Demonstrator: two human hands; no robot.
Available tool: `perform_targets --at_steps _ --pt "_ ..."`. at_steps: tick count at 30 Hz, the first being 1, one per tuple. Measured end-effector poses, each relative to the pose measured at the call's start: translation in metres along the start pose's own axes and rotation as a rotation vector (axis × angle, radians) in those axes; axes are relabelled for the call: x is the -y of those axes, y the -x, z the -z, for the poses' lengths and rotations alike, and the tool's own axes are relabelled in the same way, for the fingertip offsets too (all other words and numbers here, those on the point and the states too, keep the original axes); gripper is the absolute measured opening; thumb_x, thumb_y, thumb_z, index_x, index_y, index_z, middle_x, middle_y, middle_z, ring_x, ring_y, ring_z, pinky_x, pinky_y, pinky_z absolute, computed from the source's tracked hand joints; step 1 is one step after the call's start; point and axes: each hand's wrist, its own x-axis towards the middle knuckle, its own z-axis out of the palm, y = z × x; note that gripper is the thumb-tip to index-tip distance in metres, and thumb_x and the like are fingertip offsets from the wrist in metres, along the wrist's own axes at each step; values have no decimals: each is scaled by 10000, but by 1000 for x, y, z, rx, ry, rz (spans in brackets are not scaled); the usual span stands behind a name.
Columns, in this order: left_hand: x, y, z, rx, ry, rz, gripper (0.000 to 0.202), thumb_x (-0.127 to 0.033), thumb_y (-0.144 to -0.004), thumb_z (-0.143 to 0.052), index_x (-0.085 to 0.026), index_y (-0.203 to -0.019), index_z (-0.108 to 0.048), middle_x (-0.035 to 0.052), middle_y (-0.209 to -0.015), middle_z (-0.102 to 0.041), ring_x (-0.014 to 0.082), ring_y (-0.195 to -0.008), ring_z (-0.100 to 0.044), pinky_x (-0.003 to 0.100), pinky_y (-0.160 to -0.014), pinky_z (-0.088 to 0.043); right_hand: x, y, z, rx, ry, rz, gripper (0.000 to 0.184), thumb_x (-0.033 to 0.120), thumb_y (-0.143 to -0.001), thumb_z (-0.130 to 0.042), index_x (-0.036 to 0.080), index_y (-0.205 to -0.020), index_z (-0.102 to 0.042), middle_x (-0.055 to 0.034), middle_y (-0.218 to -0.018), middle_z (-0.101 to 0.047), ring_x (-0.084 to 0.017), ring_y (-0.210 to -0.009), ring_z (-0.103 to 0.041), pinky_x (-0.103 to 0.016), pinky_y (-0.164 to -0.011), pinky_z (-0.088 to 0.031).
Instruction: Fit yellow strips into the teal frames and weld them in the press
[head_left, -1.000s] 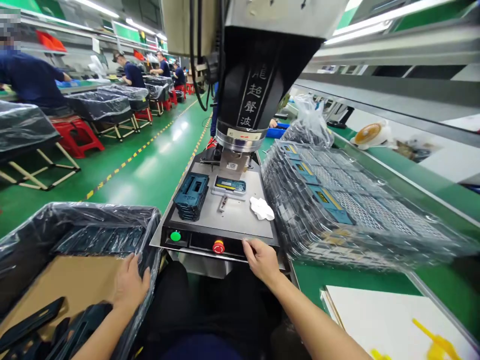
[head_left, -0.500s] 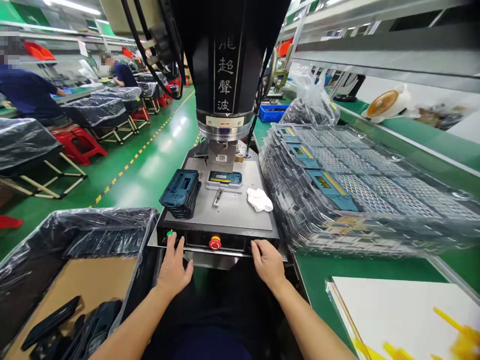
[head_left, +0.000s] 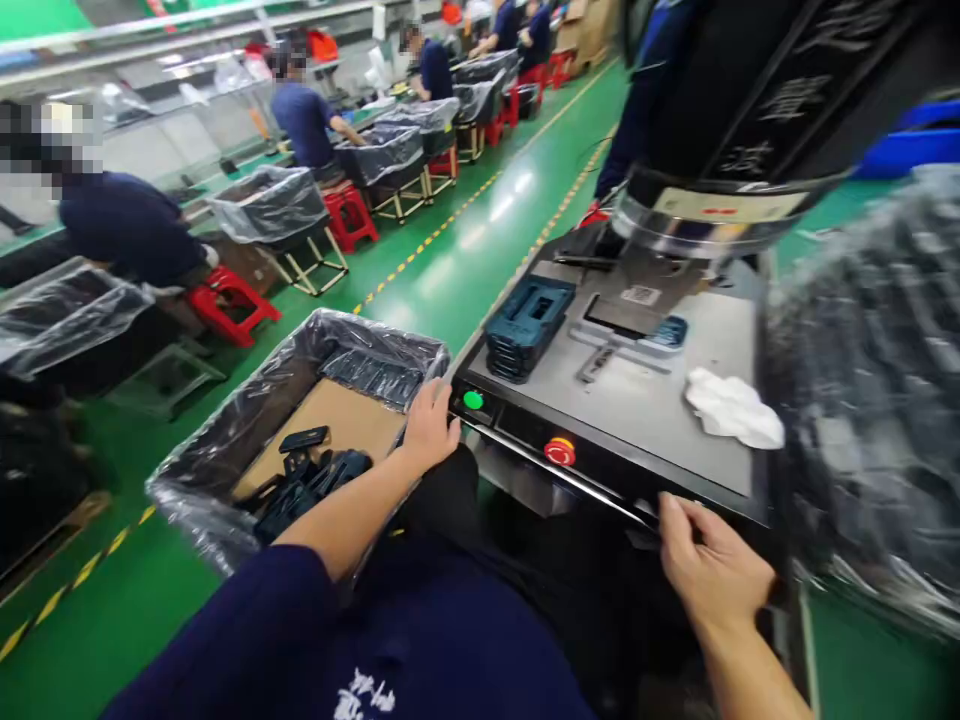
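Observation:
My left hand [head_left: 431, 428] has its fingers loosely apart and holds nothing; it is beside the bin's right rim, left of the green button [head_left: 473, 400]. With fingers curled, my right hand [head_left: 712, 560] is at the right end of the machine's front panel [head_left: 600, 480]; what lies under its fingertips is hidden. The metal horn [head_left: 641, 297] of the press is down over a dark teal plastic part [head_left: 670, 330] in its fixture [head_left: 626, 345], covering much of it. A stack of similar teal parts [head_left: 525, 330] is on the metal plate.
The plastic-lined bin [head_left: 187, 480] at left holds loose dark parts [head_left: 315, 480] on cardboard. A red stop button [head_left: 559, 452] sits mid-panel. White crumpled cloth [head_left: 735, 408] lies on the plate. Blurred clear trays [head_left: 877, 400] are stacked at right. Seated people work beyond the aisle.
The view has swung left. My left hand has moved off the green button toward the bin. The horn has come down over the part. My right hand stays at the panel's right end.

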Motion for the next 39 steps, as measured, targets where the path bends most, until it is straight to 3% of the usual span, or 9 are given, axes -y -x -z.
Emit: perform_targets --at_steps 3,5,8,11,14,23,31,36,39 --pt "20 -2 -3 62 -83 123 675 -280 -794 -580 -110 -1412 -365 213 -1511 -291 327 -1421 -271 477 -1155 -282 1 -2 -3 14 70 -107 558 656 -840 -483 171 -903 -752 -103 -749 -705 -304 -704 -668 -384 -609 -465" --pt "34 1 -8 176 -161 226 702 -290 -799 -583 -101 -1429 -335 225 -1497 -309 339 -1409 -285 474 -1141 -283 4 -2 -4 23 104 -141 595 683 -828 -462 172 -914 -755 -109 -765 -708 -310 -711 -668 -392 -606 -463" --pt "51 7 -20 344 -214 339 762 -283 -802 -589 -106 -1470 -268 229 -1346 -465 340 -1268 -462 454 -1041 -380 7 -1 -5 14 150 -161 625 699 -818 -439 166 -898 -757 -104 -745 -705 -307 -699 -666 -390 -613 -463" --pt "58 12 -31 414 -246 386 825 -291 -824 -565 -124 -1518 -153 206 -1254 -512 315 -1134 -547 413 -945 -437 6 0 -6 27 168 -169 609 677 -825 -444 157 -897 -752 -101 -721 -696 -316 -727 -669 -386 -637 -463" --pt "58 12 -36 449 -303 399 842 -290 -845 -536 -117 -1533 -82 209 -1278 -481 303 -1111 -542 388 -914 -443 5 0 -6 27 136 -160 556 637 -832 -481 155 -917 -744 -100 -721 -692 -314 -731 -666 -385 -653 -466" --pt "53 12 -29 447 -266 370 872 -266 -815 -578 -100 -1530 -107 210 -1243 -494 307 -1077 -543 384 -895 -442 19 -7 -3 -56 65 -46 410 532 -849 -547 161 -804 -717 -86 -652 -656 -280 -677 -655 -356 -662 -488" --pt "54 15 -33 431 -263 357 765 -224 -837 -496 -73 -1511 -166 210 -1202 -508 306 -1052 -556 382 -868 -451 48 -87 10 -35 119 207 437 533 -880 -498 163 -799 -715 -70 -693 -671 -218 -666 -625 -303 -693 -477" --pt "55 17 -34 436 -282 340 810 -264 -823 -507 -62 -1516 -139 211 -1191 -507 314 -1043 -549 399 -859 -455 56 -154 -13 34 163 240 381 478 -822 -524 166 -929 -716 -87 -836 -682 -227 -739 -613 -345 -771 -493" --pt "54 17 -33 446 -278 343 829 -275 -816 -514 -56 -1517 -130 207 -1190 -505 311 -1040 -545 399 -853 -455 54 -186 -32 97 293 259 378 426 -805 -549 146 -1007 -702 -132 -983 -667 -275 -920 -601 -403 -902 -471"
